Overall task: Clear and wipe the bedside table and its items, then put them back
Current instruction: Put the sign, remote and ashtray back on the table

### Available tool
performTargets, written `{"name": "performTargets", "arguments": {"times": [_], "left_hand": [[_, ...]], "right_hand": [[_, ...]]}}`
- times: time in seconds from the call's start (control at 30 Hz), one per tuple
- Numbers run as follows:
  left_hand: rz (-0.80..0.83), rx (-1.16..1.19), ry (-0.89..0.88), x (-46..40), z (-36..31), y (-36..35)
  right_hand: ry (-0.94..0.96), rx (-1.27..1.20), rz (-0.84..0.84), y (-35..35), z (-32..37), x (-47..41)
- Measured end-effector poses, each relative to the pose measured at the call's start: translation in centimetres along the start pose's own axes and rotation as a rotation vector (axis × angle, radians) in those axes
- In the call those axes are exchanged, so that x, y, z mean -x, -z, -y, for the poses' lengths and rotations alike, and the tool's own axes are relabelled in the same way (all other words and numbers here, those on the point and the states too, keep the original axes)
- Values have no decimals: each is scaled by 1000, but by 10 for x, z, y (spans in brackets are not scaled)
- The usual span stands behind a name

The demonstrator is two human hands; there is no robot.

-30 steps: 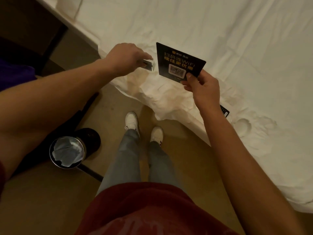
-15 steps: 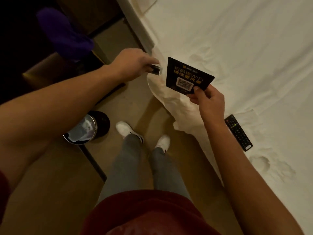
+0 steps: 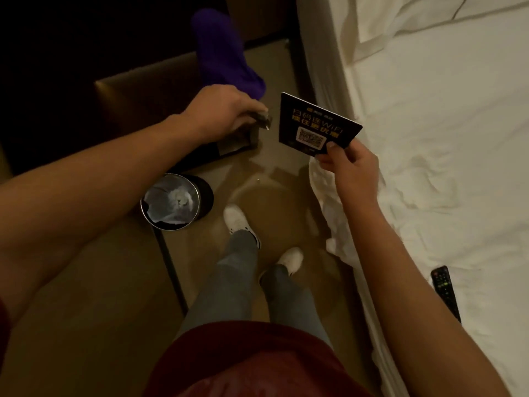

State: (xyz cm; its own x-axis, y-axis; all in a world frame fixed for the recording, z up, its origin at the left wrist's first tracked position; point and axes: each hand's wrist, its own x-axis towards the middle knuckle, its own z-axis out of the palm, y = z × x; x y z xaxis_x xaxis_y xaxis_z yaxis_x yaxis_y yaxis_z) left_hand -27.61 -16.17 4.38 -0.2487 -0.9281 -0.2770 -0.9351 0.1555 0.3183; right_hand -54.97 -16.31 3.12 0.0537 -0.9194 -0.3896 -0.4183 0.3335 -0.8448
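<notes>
1. My right hand [image 3: 347, 164] pinches the card [image 3: 315, 124] by its bottom corner, up over the floor by the bed [image 3: 429, 138].
2. My left hand [image 3: 220, 110] grips a small stand [image 3: 262, 117].
3. The card looks thin, stiff and light, so I hold its edge.

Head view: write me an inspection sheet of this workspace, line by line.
Surface: bedside table, dark, dimly lit; a purple cloth lies at its edge.
Job's things: black WiFi card with a QR code, held up in the air; small clear piece, too blurred to identify; remote lying on the white bed.
Clutter: lined waste bin on the floor.
Hands: right hand pinches the card's lower edge; left hand grips the clear piece.
Cables: nothing seen.
Surroundings: sheet hanging over the bed's edge; the person's white shoes on the floor.
</notes>
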Motion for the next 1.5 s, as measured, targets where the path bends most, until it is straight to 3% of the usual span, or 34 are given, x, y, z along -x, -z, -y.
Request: {"name": "performTargets", "arguments": {"times": [0.67, 0.97, 1.27, 1.5], "left_hand": [[-270, -70, 464, 89, 215, 79], [-224, -31, 657, 87, 307, 105], [-208, -37, 734, 92, 365, 125], [-174, -50, 813, 84, 414, 133]], "right_hand": [[323, 48, 346, -211, 155, -92], [316, 49, 483, -313, 194, -145], [271, 66, 650, -381, 240, -182], [287, 102, 663, -424, 265, -208]]}}
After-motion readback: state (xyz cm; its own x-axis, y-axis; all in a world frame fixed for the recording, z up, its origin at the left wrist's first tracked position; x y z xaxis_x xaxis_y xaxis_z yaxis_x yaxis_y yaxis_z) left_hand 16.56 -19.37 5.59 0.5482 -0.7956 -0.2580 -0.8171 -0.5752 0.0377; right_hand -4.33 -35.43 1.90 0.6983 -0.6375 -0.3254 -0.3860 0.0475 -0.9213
